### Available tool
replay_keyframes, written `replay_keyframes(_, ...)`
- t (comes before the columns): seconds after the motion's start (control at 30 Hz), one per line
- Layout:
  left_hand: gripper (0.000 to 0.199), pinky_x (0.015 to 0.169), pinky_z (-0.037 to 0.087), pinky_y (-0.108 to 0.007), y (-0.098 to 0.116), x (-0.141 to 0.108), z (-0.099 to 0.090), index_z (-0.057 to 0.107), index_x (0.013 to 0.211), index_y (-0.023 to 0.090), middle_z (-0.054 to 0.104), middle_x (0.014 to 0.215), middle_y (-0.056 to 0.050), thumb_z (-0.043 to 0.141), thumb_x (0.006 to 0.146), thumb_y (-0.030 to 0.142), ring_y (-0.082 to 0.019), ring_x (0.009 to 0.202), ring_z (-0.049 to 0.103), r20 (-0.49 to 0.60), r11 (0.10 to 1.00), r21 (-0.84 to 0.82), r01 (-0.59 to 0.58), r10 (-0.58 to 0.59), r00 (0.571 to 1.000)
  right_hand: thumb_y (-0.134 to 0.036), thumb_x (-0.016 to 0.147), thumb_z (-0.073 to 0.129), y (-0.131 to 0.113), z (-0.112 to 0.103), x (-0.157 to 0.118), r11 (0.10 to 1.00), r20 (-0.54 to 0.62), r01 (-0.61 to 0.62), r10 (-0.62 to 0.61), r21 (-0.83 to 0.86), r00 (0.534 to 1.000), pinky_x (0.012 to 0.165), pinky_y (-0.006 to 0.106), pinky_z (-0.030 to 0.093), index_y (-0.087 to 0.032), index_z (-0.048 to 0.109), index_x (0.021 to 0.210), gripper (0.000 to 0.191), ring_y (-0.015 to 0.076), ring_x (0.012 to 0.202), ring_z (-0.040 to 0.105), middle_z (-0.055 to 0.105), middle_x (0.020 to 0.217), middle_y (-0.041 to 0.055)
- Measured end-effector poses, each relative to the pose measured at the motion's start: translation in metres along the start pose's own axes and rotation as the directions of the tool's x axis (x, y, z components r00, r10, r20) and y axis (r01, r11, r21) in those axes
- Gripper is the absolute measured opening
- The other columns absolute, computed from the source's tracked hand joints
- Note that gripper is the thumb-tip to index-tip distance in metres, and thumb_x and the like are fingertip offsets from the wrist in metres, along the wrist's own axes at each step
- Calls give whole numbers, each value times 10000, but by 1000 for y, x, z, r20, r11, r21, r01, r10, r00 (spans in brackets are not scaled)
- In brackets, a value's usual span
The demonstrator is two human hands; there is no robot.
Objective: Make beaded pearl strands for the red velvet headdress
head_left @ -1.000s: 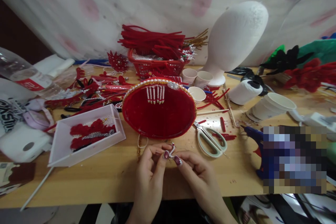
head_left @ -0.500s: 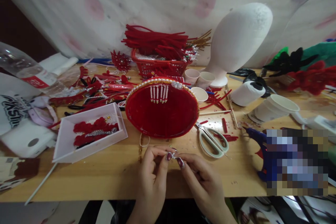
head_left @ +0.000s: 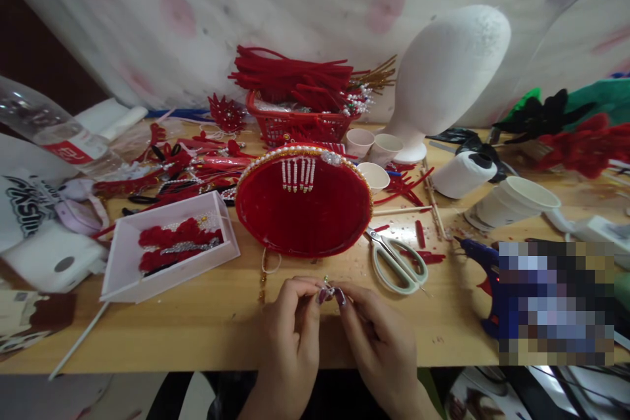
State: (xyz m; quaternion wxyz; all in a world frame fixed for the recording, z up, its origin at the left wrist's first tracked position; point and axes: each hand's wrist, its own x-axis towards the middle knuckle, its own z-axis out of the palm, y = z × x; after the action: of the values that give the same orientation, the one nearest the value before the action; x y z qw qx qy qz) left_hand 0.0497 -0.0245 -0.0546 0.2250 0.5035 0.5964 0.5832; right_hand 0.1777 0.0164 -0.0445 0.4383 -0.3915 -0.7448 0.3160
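Observation:
Close to the table's front edge, my left hand (head_left: 291,325) and my right hand (head_left: 378,325) meet fingertip to fingertip. Between them they pinch a small silvery beaded ornament (head_left: 329,289), with a tiny greenish bead showing on top; most of it is covered by fingers and thumbs. Just beyond stands a red velvet oval piece (head_left: 304,223), edged in pearls and gold trim, with short pearl strands hanging at its top. A thin looped cord (head_left: 271,262) and a gold beaded strand (head_left: 263,283) lie by its lower left edge.
To the right lie green-handled scissors (head_left: 398,262) and a blue glue gun (head_left: 480,259). On the left sits a white tray (head_left: 170,282) with red pieces and beads. Behind are a red basket (head_left: 300,126), paper cups (head_left: 374,177) and a white foam head (head_left: 450,72).
My fingertips have come closer together around the small ornament, which has turned slightly so its greenish bead shows above the fingers. The other things stay where they were.

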Motion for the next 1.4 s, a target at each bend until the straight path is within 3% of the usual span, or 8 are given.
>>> replay_keyframes(0.13,242,808,566,-147,3,1,2,610,964,266,720,930,35,518,952,43,-89,896,717,-24,999,-31,-17,16,1000,-120,952,576,0,1,-1,999,-14,-49,49,18,999,554,185,565,-199,742,1028,199,141,610,736,808,825,49)
replay_keyframes(0.33,265,839,556,-125,3,0,6,594,969,255,712,950,37,506,936,7,-71,915,708,-72,994,-61,-95,91,993,-105,938,576,-2,2,-1,999,-65,31,-32,-14,997,509,175,534,-193,736,1007,195,115,509,668,756,709,5)
replay_keyframes(0.53,230,852,588,-191,2,1,5,600,935,235,686,996,3,522,939,19,-111,965,691,-125,993,-33,-110,105,987,-102,913,598,-6,2,1,999,-90,47,-49,-26,995,413,166,460,-181,744,939,169,96,406,561,703,597,-16)
replay_keyframes(0.73,215,831,608,-182,5,2,6,604,934,233,694,1018,1,542,937,27,-113,965,723,-168,991,-115,-70,50,984,-138,921,595,-9,5,3,982,-31,-95,101,166,994,430,156,483,-199,753,918,170,105,470,619,728,655,0)
replay_keyframes(0.93,240,858,602,-178,4,-1,7,611,959,240,718,1033,6,530,938,14,-107,989,730,-203,989,-131,-68,40,978,-226,942,600,-4,12,-3,950,6,-202,206,239,978,398,193,423,-209,758,912,161,110,411,470,637,548,-24)
replay_keyframes(1.17,246,880,576,-159,-2,-5,9,601,972,239,724,1015,7,516,939,10,-90,986,713,-199,995,-47,-88,77,977,-349,986,591,5,16,-11,876,155,-373,341,307,927,534,223,486,-218,771,1019,226,143,557,566,694,674,16)
replay_keyframes(1.27,235,879,580,-173,-3,-5,10,600,979,237,718,1014,1,518,941,21,-97,981,713,-190,995,-33,-93,85,978,-369,979,607,5,16,-12,847,143,-409,383,339,912,574,230,499,-211,777,993,233,153,604,591,708,700,27)
replay_keyframes(1.4,238,877,584,-181,-1,-4,11,595,975,246,719,1022,4,513,945,25,-101,980,723,-174,996,-67,-61,49,984,-348,965,625,4,17,-10,847,77,-366,366,384,927,594,224,507,-220,780,957,201,146,615,603,738,738,30)
